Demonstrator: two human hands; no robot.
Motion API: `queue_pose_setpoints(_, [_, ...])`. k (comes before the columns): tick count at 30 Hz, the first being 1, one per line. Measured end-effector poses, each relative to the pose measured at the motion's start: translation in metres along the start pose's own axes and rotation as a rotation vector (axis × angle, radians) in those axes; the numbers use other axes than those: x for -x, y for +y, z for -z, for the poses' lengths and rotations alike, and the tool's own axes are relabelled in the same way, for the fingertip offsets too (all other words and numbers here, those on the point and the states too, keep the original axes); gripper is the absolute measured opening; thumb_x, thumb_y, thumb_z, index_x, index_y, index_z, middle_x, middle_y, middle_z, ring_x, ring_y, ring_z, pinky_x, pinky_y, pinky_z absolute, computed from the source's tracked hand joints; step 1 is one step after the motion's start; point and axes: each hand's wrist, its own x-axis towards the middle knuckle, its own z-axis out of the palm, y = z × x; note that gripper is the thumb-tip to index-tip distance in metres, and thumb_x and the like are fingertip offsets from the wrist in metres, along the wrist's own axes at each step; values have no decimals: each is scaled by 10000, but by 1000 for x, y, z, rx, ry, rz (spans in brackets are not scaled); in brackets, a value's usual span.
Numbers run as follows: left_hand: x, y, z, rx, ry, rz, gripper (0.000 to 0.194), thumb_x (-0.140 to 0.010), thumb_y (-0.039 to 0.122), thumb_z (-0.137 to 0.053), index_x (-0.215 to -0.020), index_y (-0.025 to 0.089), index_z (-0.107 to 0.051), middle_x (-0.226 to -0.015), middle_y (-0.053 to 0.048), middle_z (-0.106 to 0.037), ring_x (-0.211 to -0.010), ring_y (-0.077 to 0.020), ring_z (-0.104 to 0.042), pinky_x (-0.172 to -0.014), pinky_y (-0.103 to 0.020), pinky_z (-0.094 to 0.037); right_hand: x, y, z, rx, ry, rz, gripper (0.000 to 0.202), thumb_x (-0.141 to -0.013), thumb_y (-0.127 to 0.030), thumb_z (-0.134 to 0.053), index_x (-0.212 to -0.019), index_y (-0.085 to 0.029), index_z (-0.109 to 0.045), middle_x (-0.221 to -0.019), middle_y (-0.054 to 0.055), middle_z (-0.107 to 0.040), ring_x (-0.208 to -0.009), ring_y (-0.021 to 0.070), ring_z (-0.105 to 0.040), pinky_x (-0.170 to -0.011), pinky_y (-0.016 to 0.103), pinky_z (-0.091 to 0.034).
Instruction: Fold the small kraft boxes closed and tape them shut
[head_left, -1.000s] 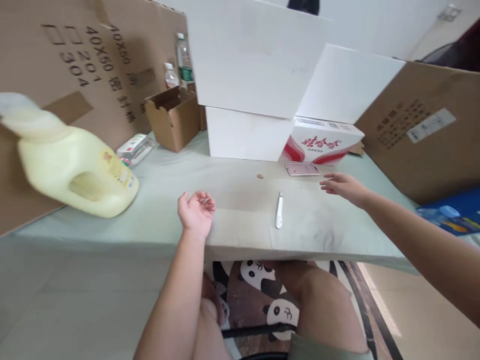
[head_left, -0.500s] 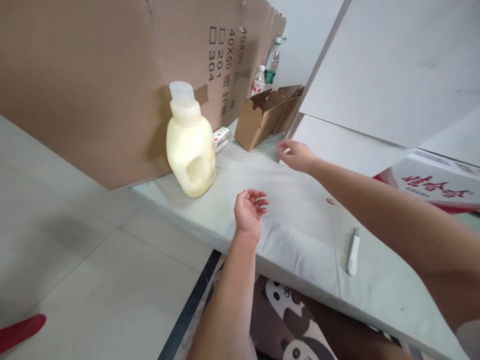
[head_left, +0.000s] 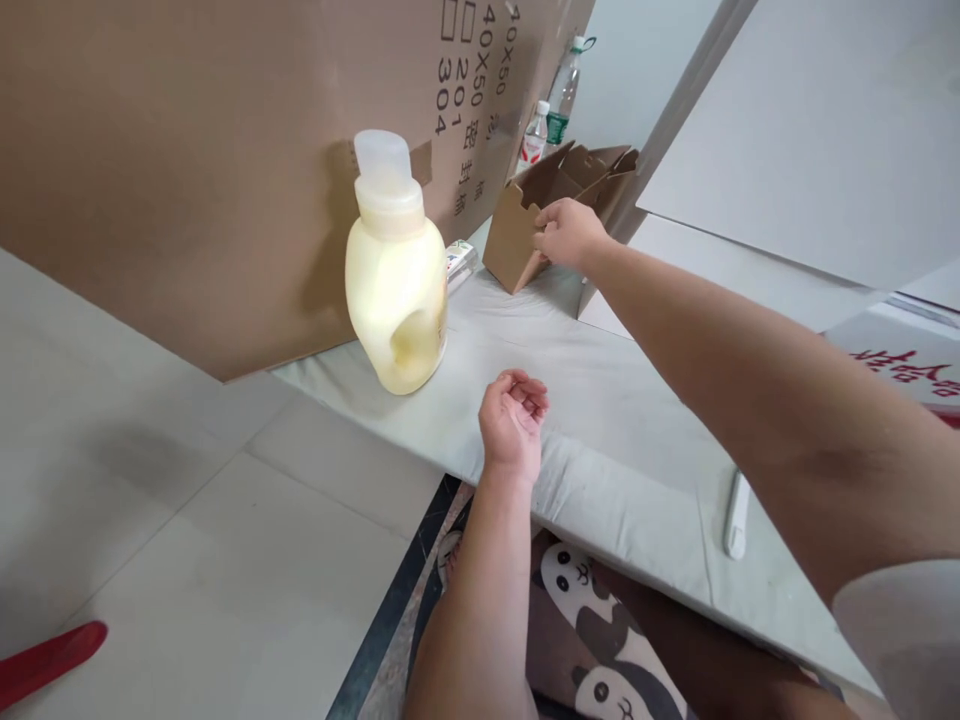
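My right hand (head_left: 571,236) is at the near side of a small open-topped brown cardboard box (head_left: 510,235), its curled fingers on the box's upper edge and corner. The hand covers part of that side. My left hand (head_left: 514,420) rests palm up above the cloth's front edge, fingers loosely bent and apart, with nothing in it. To its left stands a pale yellow jug (head_left: 397,290) with a translucent cap and a moulded handle. Behind the jug lies a small clear-wrapped packet (head_left: 460,265).
A large printed carton (head_left: 225,170) stands along the left. Two plastic bottles (head_left: 562,95) are behind the small box. A white cutter (head_left: 737,515) lies under my right forearm on the pale cloth (head_left: 600,410). White panels (head_left: 795,140) rise at the right.
My right hand has moved forward and left from the bare cloth to the small cardboard box. My left hand stays low, its fingers a little more bent. The view has shifted slightly.
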Motion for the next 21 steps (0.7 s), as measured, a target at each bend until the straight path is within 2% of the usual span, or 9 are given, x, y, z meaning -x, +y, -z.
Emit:
queue_pose_setpoints(2, [4,2,2,-13,6,-51,130,-712,323,-531,-685,197,-516,-665,-12,-556,-541,-106,-475,-582,-263,-342,25,-8,15,7,-49,-52,216,-828,-108,-540,-965,-67,-703,-866,60,-690,-1022,222,-680,-995,389,-480])
queue_pose_setpoints(4, [7,2,4,-47,40,-122,131,-725,311,-527,-673,192,-514,-731,-16,-559,-572,-98,-485,-573,-252,-340,58,-18,35,-5,-63,-85,183,-804,-73,-564,-900,-105,-717,-735,43,-684,-903,211,-690,-947,385,-505])
queue_pose_setpoints(7, [10,2,10,-182,159,-302,121,-752,292,-517,-680,195,-513,-773,-11,-534,-639,-106,-502,-577,-242,-348,122,-23,72,-78,-29,-153,152,-834,-144,-577,-783,-154,-720,-592,27,-636,-660,197,-653,-765,374,-541])
queue_pose_setpoints(9, [10,4,16,-315,261,-475,114,-775,279,-502,-690,202,-504,-759,-4,-513,-694,-121,-515,-621,-247,-380,170,-12,97,-111,-17,-215,173,-836,-195,-578,-723,-176,-708,-568,23,-631,-562,176,-611,-616,330,-507])
queue_pose_setpoints(11, [8,6,21,-422,336,-640,103,-797,277,-493,-723,208,-512,-778,-3,-524,-777,-140,-538,-707,-265,-418,216,6,116,-149,-15,-228,175,-823,-272,-607,-696,-189,-693,-589,31,-647,-559,180,-616,-525,299,-466])
queue_pose_setpoints(14, [6,3,22,-510,324,-726,113,-823,308,-507,-825,213,-568,-930,-26,-604,-976,-171,-571,-870,-304,-435,265,32,129,-237,-15,-220,196,-827,-370,-615,-833,-194,-701,-625,31,-655,-604,192,-654,-527,296,-489])
queue_pose_setpoints(17, [5,-8,16,-586,234,-671,165,-842,349,-515,-898,219,-600,-1011,-43,-634,-1041,-188,-579,-893,-311,-436,279,35,123,-314,-36,-184,296,-830,-366,-604,-1062,-190,-658,-713,26,-675,-590,181,-656,-525,302,-502])
queue_pose_setpoints(19, [7,-18,10,-647,168,-641,175,-844,365,-513,-873,215,-598,-948,-41,-635,-964,-185,-588,-825,-296,-444,270,23,112,-364,-35,-93,336,-836,-332,-574,-1141,-199,-619,-965,68,-714,-582,151,-644,-552,317,-526])
queue_pose_setpoints(21, [9,-27,4,-702,115,-648,166,-834,358,-518,-811,206,-581,-854,-31,-618,-864,-174,-581,-759,-280,-438,252,6,99,-342,-18,24,395,-832,-283,-546,-1220,-220,-584,-1274,99,-647,-621,135,-639,-634,349,-558])
